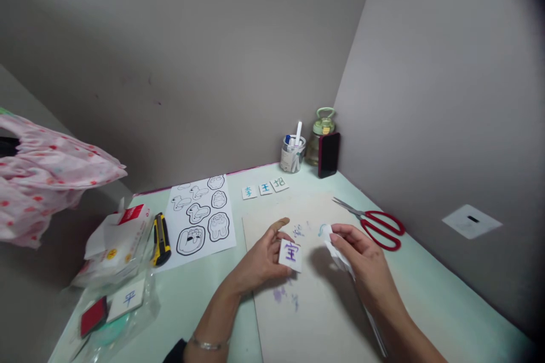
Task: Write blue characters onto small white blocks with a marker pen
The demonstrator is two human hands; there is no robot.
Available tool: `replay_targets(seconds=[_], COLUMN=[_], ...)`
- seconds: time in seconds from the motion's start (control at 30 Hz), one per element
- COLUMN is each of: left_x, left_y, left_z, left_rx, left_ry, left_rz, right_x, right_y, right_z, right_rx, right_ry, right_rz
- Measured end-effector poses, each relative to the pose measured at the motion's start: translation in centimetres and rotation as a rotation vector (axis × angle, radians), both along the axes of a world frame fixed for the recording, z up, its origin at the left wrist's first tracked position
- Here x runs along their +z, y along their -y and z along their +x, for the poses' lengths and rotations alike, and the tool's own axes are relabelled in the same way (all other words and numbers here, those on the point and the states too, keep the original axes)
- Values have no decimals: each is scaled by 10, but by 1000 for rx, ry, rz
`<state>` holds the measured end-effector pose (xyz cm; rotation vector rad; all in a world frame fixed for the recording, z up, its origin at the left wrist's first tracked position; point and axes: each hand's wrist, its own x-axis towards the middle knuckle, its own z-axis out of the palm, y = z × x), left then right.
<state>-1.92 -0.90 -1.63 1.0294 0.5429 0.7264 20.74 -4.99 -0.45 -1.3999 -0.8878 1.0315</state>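
My left hand [267, 258] grips a small white square card [290, 255] by its edge, and a purple handwritten character faces up on it. In my right hand [361, 261] a bundle of small white paper pieces [336, 255] is pinched between thumb and fingers; a bit of blue-green ink shows on the top one. Both hands are above an off-white board [315, 323] smudged with purple and blue ink. Beyond the board lie three small character cards [265, 188] in a row. Red-handled scissors [381, 227] rest to the right of my right hand.
On the left lie a sheet of cartoon outlines [204, 221], a yellow-black utility knife [161, 240], a tissue pack [121, 241], a character card [126, 299] and a red box-like item [93, 316]. At the back stand a pen jar [292, 157], a green bottle [314, 144] and a phone [329, 155].
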Motion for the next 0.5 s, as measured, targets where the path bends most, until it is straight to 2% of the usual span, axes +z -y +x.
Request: replay_targets(seconds=[0.5], left_x=[2], left_y=[-1], left_z=[-1], left_rx=[70], left_ry=[-43], left_rz=[26], right_x=[1], right_y=[1], right_z=[-9], right_rx=[81], right_ry=[7], right_rz=[-18])
